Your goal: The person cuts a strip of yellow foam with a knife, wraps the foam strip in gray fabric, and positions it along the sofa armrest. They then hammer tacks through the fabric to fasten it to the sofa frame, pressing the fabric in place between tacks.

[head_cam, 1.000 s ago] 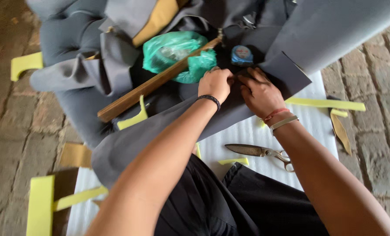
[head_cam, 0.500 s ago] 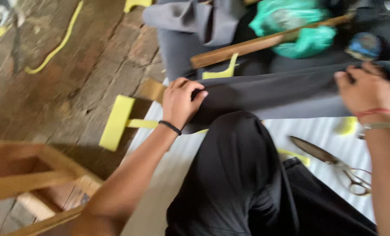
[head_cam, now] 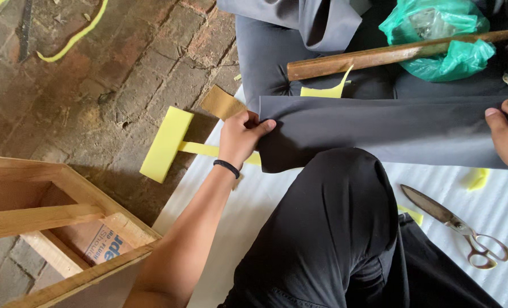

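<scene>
Since a moment ago my left hand [head_cam: 241, 138] shifted to pinch the grey fabric [head_cam: 379, 134] at its corner, fingers closed there, my right hand [head_cam: 507, 140] pressing its far edge flat, keeping it taut.

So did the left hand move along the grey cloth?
Yes. The left hand slid out along the grey cloth, away from the right hand and past the low end of the wooden stick, and now pinches the cloth's end corner.
</scene>
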The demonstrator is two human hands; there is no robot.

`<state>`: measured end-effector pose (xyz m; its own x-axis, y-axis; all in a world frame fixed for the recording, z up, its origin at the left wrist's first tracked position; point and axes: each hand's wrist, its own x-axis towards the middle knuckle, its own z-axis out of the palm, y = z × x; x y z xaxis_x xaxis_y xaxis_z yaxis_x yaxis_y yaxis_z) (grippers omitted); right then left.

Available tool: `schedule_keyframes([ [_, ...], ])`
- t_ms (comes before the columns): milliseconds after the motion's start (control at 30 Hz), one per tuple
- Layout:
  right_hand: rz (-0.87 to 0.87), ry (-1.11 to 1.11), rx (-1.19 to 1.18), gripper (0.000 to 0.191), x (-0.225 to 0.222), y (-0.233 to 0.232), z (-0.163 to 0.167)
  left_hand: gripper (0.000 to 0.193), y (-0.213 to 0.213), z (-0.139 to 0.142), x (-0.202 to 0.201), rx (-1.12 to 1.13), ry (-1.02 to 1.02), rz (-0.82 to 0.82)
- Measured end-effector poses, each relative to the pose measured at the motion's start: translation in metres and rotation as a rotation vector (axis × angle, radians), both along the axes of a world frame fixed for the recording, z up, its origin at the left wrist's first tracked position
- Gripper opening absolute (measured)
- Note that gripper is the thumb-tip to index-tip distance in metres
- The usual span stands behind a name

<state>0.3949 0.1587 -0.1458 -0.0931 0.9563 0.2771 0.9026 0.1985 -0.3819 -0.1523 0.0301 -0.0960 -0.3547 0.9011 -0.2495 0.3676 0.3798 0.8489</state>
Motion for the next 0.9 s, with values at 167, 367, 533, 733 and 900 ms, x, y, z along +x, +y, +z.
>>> schedule_keyframes([
  [167, 0.005, 0.135, -0.064, 0.042, 0.002, 0.002, -0.006, 0.041, 0.000, 0.000, 0.001, 0.106, -0.212, 0.021],
  [367, -0.040, 0.020, -0.039, 0.040, 0.013, 0.004, -0.014, 0.043, -0.033, 0.018, 0.044, 0.367, 0.366, -0.009],
  [533, 0.041, -0.029, -0.115, 0.030, 0.017, 0.009, -0.013, 0.025, -0.063, 0.032, 0.074, 0.644, 0.514, -0.234],
  [733, 0.037, -0.026, -0.154, 0.051, 0.024, 0.002, -0.009, 0.025, -0.054, 0.024, 0.059, 0.481, 0.277, 0.066],
  [900, 0.033, -0.049, -0.159, 0.047, 0.028, 0.003, -0.018, 0.033, -0.042, 0.004, 0.044, 0.268, -0.004, 0.217],
])
